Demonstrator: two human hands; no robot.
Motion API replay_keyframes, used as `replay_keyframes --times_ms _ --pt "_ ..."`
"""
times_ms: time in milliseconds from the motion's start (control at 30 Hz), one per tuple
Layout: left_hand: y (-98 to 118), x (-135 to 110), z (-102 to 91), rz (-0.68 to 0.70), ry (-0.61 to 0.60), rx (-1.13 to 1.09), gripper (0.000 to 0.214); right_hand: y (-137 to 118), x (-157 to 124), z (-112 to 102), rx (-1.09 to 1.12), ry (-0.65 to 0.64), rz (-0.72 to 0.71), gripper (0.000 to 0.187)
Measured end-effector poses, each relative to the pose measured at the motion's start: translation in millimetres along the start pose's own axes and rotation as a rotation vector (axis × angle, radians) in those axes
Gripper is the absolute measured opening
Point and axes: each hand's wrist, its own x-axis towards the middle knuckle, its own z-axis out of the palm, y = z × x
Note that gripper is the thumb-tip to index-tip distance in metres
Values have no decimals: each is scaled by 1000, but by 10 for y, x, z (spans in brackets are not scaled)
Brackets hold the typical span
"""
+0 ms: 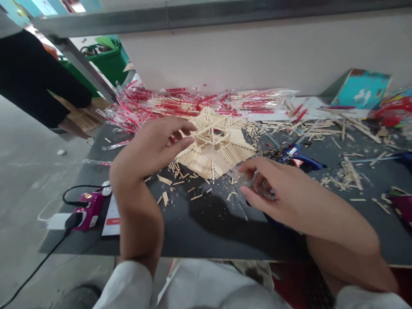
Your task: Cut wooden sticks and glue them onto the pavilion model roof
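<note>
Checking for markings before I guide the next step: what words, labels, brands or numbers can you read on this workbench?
Blue plastic hot glue gun: white label, too blurred to read.
Magenta plastic plug-in device: white label, too small to read.
White-lit phone screen: red button with marks, too blurred to read.
Nothing is legible.

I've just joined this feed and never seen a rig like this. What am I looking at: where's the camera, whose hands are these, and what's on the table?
This one picture comes from a camera worn on a person's head, looking down at their own two bare hands; there is no machine. The left hand reaches to a lattice model built of cut wooden sticks. The right hand holds something clear, perhaps plastic, too blurred to tell. On the dark table lie loose stick pieces, red-printed plastic wrappers and a blue glue gun.
</note>
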Motion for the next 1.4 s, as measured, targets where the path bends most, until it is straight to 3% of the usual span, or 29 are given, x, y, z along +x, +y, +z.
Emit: replay_keyframes --times_ms 267,567,967,1400 --pt "-235 163 243 68 0 21 41 134 112 -23 16 90 59 34" --pt "-103 168 227 91 26 -2 36 369 198 -72 -252 255 -130 35" --pt "26 181 253 81 -37 44 33 246 221 -50 -450 277 -63 38" --pt "-21 281 305 129 -11 -6 27 187 272 -141 -569 140 -40 49"
